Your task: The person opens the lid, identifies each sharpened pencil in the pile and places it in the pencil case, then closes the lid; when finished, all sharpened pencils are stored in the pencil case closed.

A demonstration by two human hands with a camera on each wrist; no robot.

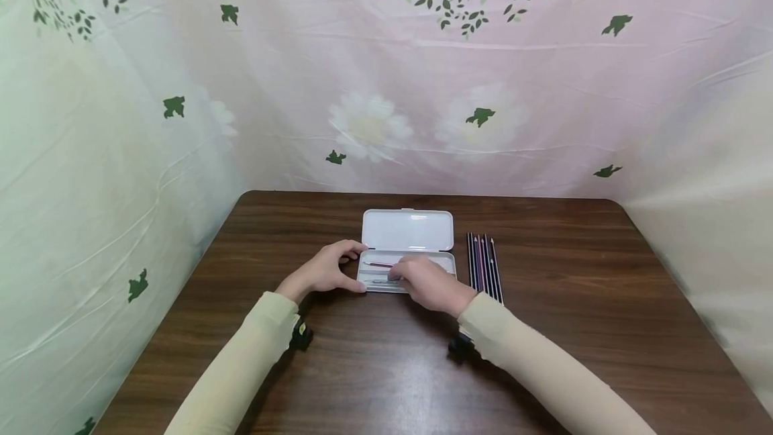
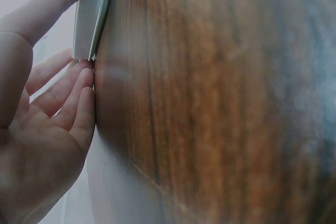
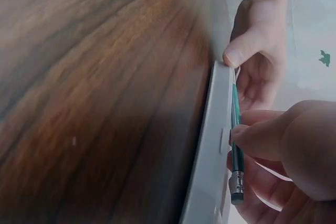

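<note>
1. While the left hand (image 1: 326, 269) holds the left end of the white case (image 1: 445, 262), the right hand (image 1: 429, 282) works over its near side. The lid (image 1: 407, 230) is tipped back, away from the person.
2. The left thumb and fingers are wide apart, with the thumb on the near corner and the fingers by the far one.
3. The right hand pinches a green pencil (image 3: 237, 157) between thumb and finger.
4. The green pencil runs along the near wall of the case. I cannot tell if it touches the bottom.
5. A dark red pencil (image 1: 380, 264) lies in the case, farther back. More pencils (image 1: 481, 264) lie side by side, just right of the case.
6. I think the step now is putting the green pencil in the case.
7. The next move seems to call for laying it flat, then loosening the pinch.
</note>
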